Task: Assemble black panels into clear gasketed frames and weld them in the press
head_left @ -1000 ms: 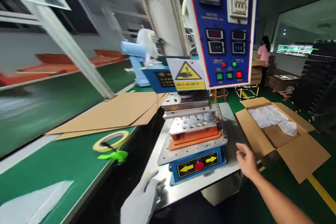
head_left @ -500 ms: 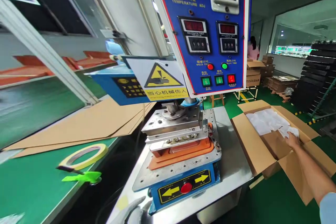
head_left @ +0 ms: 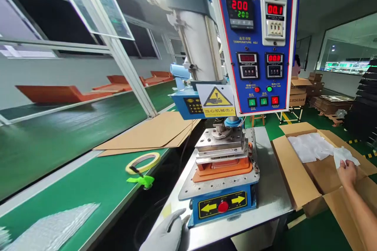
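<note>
My right hand (head_left: 347,173), bare, is closed on a thin white packet (head_left: 344,156) at the right side of an open cardboard box (head_left: 291,172). More white packets (head_left: 310,147) lie inside that box. My left hand (head_left: 166,232), in a grey-white glove, rests low beside the blue base of a heat press (head_left: 223,206). Its thumb and forefinger are stretched out and apart, with nothing seen between them; the other fingers are partly hidden. On the press plate sits an orange part (head_left: 225,170) under the metal pressing block (head_left: 220,145).
A control panel (head_left: 259,47) with lit digits hangs above the press, beside a yellow warning sign (head_left: 218,101). On the green bench (head_left: 97,182) at left are cardboard sheets (head_left: 147,131), a tape roll (head_left: 143,162), a bright green item (head_left: 141,180) and clear wrap (head_left: 55,227).
The view has swung left and up, showing more bench and panel. My right hand has lifted the white packet slightly from the others. More of my gloved left hand shows beside the press base.
</note>
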`<state>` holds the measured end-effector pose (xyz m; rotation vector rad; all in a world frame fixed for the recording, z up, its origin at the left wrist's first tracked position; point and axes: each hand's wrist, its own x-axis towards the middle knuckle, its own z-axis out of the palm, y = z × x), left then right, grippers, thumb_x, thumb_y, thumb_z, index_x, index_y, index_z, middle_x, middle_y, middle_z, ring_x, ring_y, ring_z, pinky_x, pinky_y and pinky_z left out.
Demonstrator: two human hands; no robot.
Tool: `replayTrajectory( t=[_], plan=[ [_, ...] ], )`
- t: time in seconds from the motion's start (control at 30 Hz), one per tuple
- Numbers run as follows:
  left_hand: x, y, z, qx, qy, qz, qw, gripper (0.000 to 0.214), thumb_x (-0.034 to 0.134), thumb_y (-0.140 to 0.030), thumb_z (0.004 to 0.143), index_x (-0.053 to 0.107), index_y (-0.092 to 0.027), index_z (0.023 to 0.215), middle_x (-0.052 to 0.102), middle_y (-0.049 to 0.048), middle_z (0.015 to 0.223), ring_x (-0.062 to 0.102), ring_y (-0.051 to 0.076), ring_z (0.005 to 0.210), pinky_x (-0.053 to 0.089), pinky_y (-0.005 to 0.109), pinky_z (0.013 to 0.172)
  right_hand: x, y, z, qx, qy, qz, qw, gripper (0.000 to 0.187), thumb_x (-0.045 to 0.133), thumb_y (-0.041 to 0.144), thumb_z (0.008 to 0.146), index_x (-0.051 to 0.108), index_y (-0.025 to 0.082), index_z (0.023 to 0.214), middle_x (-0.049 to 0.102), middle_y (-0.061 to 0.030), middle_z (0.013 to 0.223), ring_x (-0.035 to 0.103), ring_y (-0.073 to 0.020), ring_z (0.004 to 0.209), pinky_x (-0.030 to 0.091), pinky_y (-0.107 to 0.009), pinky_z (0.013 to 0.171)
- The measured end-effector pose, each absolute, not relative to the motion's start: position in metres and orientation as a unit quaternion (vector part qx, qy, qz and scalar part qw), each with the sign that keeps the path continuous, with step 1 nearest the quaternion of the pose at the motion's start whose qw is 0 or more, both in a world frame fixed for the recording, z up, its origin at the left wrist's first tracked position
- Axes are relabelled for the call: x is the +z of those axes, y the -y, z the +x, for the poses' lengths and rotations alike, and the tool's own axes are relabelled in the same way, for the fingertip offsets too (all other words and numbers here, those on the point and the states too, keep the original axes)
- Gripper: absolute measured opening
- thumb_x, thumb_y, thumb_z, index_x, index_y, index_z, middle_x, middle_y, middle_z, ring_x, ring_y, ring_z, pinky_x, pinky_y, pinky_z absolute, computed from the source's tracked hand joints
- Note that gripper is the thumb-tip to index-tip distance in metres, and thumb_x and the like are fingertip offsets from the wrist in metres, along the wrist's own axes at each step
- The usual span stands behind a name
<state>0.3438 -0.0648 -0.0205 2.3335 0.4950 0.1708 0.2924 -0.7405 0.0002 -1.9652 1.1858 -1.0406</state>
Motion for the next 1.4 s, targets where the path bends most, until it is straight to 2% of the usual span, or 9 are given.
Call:
replayTrajectory(
  t=[0.23, 0.33, 0.47, 0.63, 0.73, 0.8, 0.9, 1.2, 1.4],
  plan=[
    [-0.013, 0.077, 0.312, 0.134, -0.231, 0.686, 0.677, 0.058, 0.070, -0.044, 0.074, 0.072, -0.012, 0.122, 0.076, 0.0095, 0.098, 0.072, 0.023, 0.070, 0.059, 0.034, 0.059, 0.040, 0.569, 0.182, -0.278, -0.058, -0.778, 0.560, 0.044, 0.075, 0.059, 0.089, 0.073, 0.024, 0.115, 0.076, -0.0099, 0.101, 0.071, -0.0272, 0.085, 0.059, -0.034, 0.073],
    [0.005, 0.090, 0.261, 0.140, -0.192, 0.666, 0.707, 0.057, 0.075, -0.052, 0.079, 0.074, -0.011, 0.119, 0.076, 0.0098, 0.098, 0.068, 0.021, 0.072, 0.058, 0.033, 0.064, 0.062, 0.477, 0.178, -0.094, 0.207, -0.826, 0.515, 0.015, 0.065, 0.035, 0.101, 0.077, 0.027, 0.099, 0.071, -0.0059, 0.091, 0.070, -0.0224, 0.082, 0.057, -0.030, 0.074],
    [0.025, 0.094, 0.181, 0.004, -0.093, 0.629, 0.772, 0.069, 0.068, -0.061, 0.090, 0.067, -0.013, 0.140, 0.079, 0.0151, 0.108, 0.075, 0.030, 0.091, 0.061, 0.041, 0.079, 0.057, 0.378, 0.198, -0.019, 0.396, -0.825, 0.403, 0.038, 0.044, 0.011, 0.103, 0.076, 0.030, 0.107, 0.074, -0.0048, 0.100, 0.071, -0.0203, 0.086, 0.057, -0.030, 0.074],
    [0.026, 0.067, 0.101, 0.045, -0.143, 0.667, 0.730, 0.073, 0.085, -0.024, 0.073, 0.067, -0.025, 0.144, 0.075, 0.0095, 0.136, 0.069, 0.035, 0.126, 0.054, 0.047, 0.109, 0.011, 0.297, 0.197, 0.037, 0.493, -0.771, 0.401, 0.036, 0.050, 0.015, 0.105, 0.080, 0.034, 0.111, 0.075, -0.0071, 0.120, 0.074, -0.0247, 0.102, 0.062, -0.036, 0.083],
    [0.019, 0.052, 0.066, 0.161, -0.189, 0.588, 0.770, 0.063, 0.083, -0.033, 0.080, 0.068, -0.022, 0.140, 0.074, 0.0121, 0.138, 0.069, 0.036, 0.128, 0.054, 0.049, 0.112, -0.006, 0.258, 0.180, 0.077, 0.378, -0.763, 0.518, 0.027, 0.062, 0.037, 0.106, 0.074, 0.035, 0.130, 0.055, -0.0110, 0.159, 0.070, -0.0313, 0.124, 0.063, -0.045, 0.098],
    [0.013, 0.050, 0.052, 0.251, -0.216, 0.525, 0.784, 0.065, 0.084, -0.043, 0.083, 0.065, -0.021, 0.142, 0.071, 0.0145, 0.142, 0.066, 0.038, 0.132, 0.054, 0.051, 0.113, -0.010, 0.234, 0.163, 0.147, 0.275, -0.737, 0.600, 0.061, 0.067, 0.059, 0.100, 0.054, 0.034, 0.154, 0.043, -0.0150, 0.169, 0.065, -0.0364, 0.134, 0.060, -0.052, 0.104],
    [-0.001, 0.052, 0.041, 0.302, -0.213, 0.505, 0.780, 0.071, 0.085, -0.052, 0.085, 0.062, -0.022, 0.144, 0.072, 0.0150, 0.139, 0.067, 0.039, 0.130, 0.056, 0.054, 0.111, -0.004, 0.204, 0.142, 0.285, 0.212, -0.691, 0.630, 0.092, 0.076, 0.075, 0.086, 0.045, 0.027, 0.159, 0.062, -0.0192, 0.153, 0.066, -0.0394, 0.133, 0.061, -0.051, 0.103],
    [-0.011, 0.024, 0.006, 0.437, -0.195, 0.723, 0.499, 0.065, 0.071, -0.057, 0.097, 0.055, -0.026, 0.152, 0.056, 0.0171, 0.152, 0.057, 0.036, 0.138, 0.053, 0.056, 0.112, 0.024, 0.205, 0.149, 0.244, 0.220, -0.773, 0.543, 0.061, 0.088, 0.055, 0.081, 0.067, 0.023, 0.129, 0.079, -0.0133, 0.126, 0.076, -0.0339, 0.116, 0.065, -0.038, 0.095],
    [0.022, 0.009, 0.020, 0.353, -0.189, 0.807, 0.435, 0.019, 0.075, -0.041, 0.093, 0.080, -0.023, 0.094, 0.074, 0.0128, 0.119, 0.059, 0.041, 0.132, 0.049, 0.060, 0.109, 0.021, 0.206, 0.149, 0.205, 0.274, -0.801, 0.492, 0.057, 0.084, 0.056, 0.085, 0.070, 0.023, 0.130, 0.079, -0.0114, 0.123, 0.077, -0.0304, 0.107, 0.064, -0.033, 0.089]
  ],
)
